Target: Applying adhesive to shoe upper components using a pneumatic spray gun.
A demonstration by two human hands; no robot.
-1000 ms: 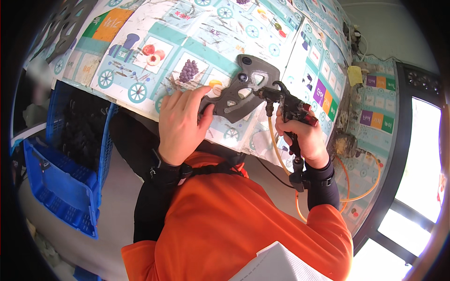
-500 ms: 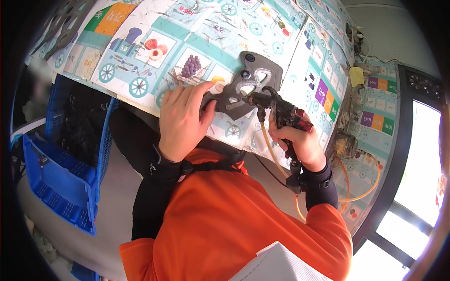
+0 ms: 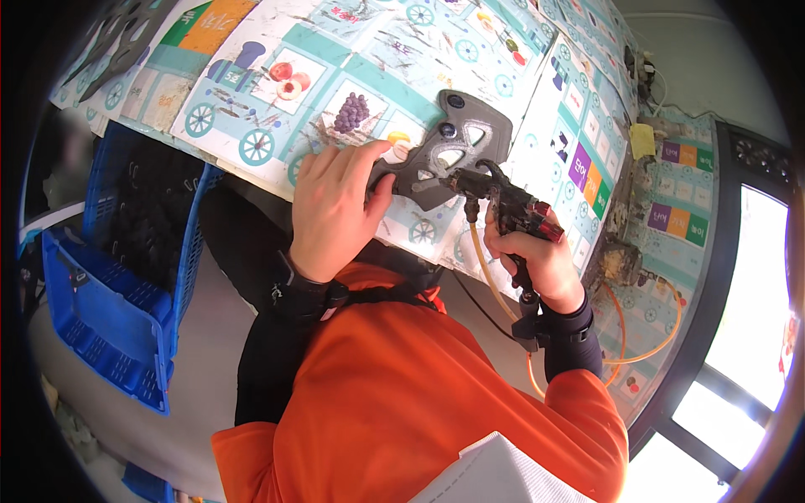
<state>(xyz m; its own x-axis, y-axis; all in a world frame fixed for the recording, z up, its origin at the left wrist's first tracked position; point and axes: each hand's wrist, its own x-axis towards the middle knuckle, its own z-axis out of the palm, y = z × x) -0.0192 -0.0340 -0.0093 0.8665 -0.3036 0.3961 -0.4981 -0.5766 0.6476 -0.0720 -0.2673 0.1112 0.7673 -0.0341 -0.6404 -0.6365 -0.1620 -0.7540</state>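
Crates (image 3: 109, 312) are flanking the papered table (image 3: 394, 88); near its edge, left hand (image 3: 337, 205) is pinching a plate (image 3: 450, 132), right hand (image 3: 545, 261) clenching a sprayer (image 3: 510, 208).

A Count in Singles and Pairs

The person's two hands, left hand (image 3: 335, 205) and right hand (image 3: 543, 261); one spray gun (image 3: 513, 208); one grey cut-out part (image 3: 463, 144) with two round black spots (image 3: 448, 131); one yellow sheet (image 3: 642, 141); one printed grape bunch (image 3: 351, 112).
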